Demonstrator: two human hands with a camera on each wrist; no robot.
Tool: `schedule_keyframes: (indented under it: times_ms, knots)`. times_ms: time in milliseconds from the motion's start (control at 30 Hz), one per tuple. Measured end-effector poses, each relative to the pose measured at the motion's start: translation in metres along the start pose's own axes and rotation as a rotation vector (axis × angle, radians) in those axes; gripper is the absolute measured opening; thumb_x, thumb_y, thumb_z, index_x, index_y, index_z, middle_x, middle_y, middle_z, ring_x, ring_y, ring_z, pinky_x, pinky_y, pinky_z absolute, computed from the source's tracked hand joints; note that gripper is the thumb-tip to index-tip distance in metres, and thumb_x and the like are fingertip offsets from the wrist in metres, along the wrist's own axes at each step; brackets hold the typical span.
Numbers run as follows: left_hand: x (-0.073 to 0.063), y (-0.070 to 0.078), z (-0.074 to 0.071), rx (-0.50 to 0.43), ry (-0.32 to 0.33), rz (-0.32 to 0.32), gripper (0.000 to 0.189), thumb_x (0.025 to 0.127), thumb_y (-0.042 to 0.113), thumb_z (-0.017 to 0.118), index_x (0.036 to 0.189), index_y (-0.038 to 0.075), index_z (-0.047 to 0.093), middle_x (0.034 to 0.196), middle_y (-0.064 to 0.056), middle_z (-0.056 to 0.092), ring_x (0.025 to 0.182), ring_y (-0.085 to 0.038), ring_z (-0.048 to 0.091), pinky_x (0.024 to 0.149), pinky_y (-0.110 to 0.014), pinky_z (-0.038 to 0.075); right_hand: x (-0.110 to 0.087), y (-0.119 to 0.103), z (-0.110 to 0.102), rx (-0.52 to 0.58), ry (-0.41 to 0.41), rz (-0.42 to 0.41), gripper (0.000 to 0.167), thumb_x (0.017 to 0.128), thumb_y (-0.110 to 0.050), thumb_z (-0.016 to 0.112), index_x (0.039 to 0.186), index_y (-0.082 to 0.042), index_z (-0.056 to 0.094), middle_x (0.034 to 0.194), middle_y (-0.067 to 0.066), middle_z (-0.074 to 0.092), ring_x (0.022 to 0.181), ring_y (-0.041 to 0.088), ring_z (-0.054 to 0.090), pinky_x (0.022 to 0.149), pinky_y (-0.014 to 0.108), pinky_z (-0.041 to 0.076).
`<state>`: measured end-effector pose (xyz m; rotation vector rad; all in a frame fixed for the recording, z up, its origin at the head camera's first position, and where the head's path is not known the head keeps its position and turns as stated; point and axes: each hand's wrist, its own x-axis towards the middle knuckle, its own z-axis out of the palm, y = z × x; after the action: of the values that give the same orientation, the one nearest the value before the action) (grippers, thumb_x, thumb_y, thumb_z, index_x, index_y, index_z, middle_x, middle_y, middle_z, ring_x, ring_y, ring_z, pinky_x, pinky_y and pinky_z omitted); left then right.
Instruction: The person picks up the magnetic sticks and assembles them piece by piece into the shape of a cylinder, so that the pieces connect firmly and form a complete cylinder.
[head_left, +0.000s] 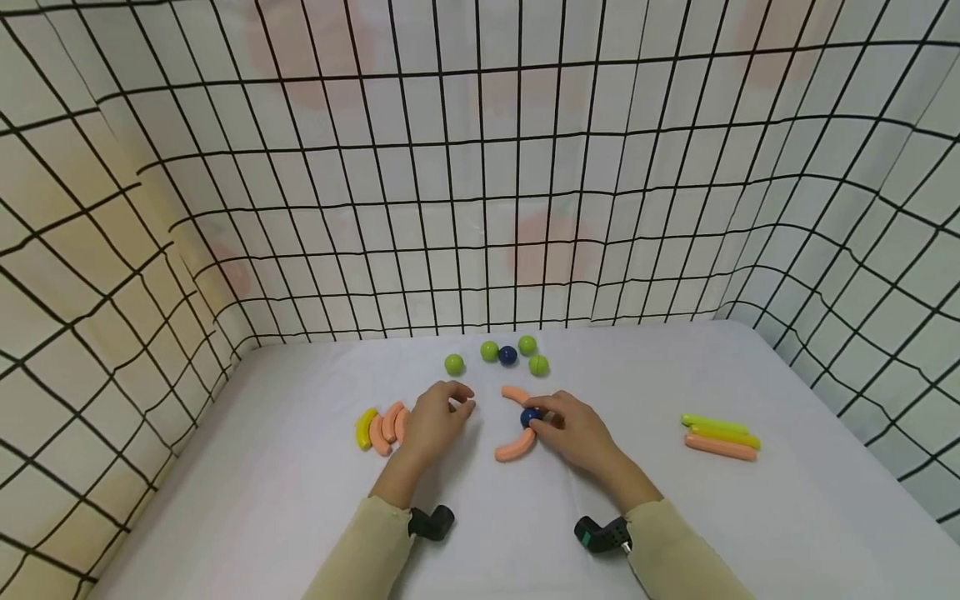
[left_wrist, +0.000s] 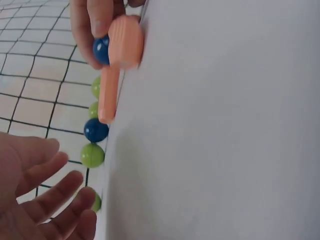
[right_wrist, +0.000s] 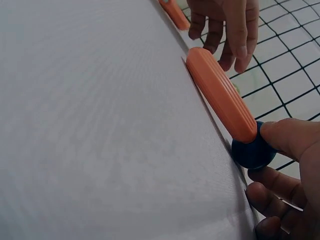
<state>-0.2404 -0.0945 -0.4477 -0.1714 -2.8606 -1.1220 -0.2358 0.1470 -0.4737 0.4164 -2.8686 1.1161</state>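
Note:
My right hand (head_left: pixel 573 427) pinches a dark blue ball (head_left: pixel 530 417) between thumb and fingers; the right wrist view shows the same blue ball (right_wrist: pixel 254 151) touching the end of a ribbed, curved orange piece (right_wrist: pixel 220 92). In the head view that curved orange piece (head_left: pixel 514 447) lies on the near side of the ball, and another curved orange piece (head_left: pixel 515 393) lies on its far side. To their left hovers my left hand (head_left: pixel 438 421), holding nothing, its fingers loosely bent and spread. In the left wrist view the left fingers (left_wrist: pixel 65 192) are apart from every piece.
Several curved orange pieces (head_left: pixel 390 422) and a yellow one (head_left: pixel 365 428) lie left of the left hand. Green balls (head_left: pixel 454 364) and another blue ball (head_left: pixel 507 356) sit at the back. Straight sticks (head_left: pixel 722 447) lie far right on the white table (head_left: pixel 247 517). Black-grid walls (head_left: pixel 480 208) surround the table.

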Motion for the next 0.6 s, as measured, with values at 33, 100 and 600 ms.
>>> schedule_keyframes:
  times_ms: [33,100,600]
  knots:
    - [0.003,0.000,-0.001,0.002,0.013,-0.006,0.018,0.096,0.023,0.066,0.112,0.015,0.071,0.109,-0.002,0.067,0.089,-0.015,0.060,0.073,-0.029,0.049,0.000,0.000,-0.001,-0.002,0.003,0.006,0.029,0.094,-0.027,0.069,0.122,-0.033,0.069,0.095,-0.004,0.061,0.081,0.011,0.052,0.067,0.028,0.042]
    - [0.009,0.000,-0.004,0.004,0.029,-0.013,0.019,0.096,0.020,0.067,0.114,0.013,0.070,0.110,-0.005,0.065,0.091,-0.018,0.060,0.076,-0.031,0.050,0.000,0.000,-0.002,-0.005,0.003,0.012,0.029,0.094,-0.026,0.068,0.123,-0.034,0.069,0.095,-0.004,0.060,0.080,0.012,0.051,0.066,0.028,0.041]
    - [0.043,-0.005,-0.005,-0.072,0.092,-0.143,0.044,0.093,0.018,0.067,0.134,0.007,0.056,0.130,-0.021,0.052,0.106,-0.032,0.061,0.091,-0.043,0.051,-0.001,0.000,0.003,-0.026,0.013,-0.001,0.028,0.091,-0.030,0.072,0.119,-0.033,0.070,0.092,-0.006,0.058,0.078,0.011,0.050,0.066,0.028,0.041]
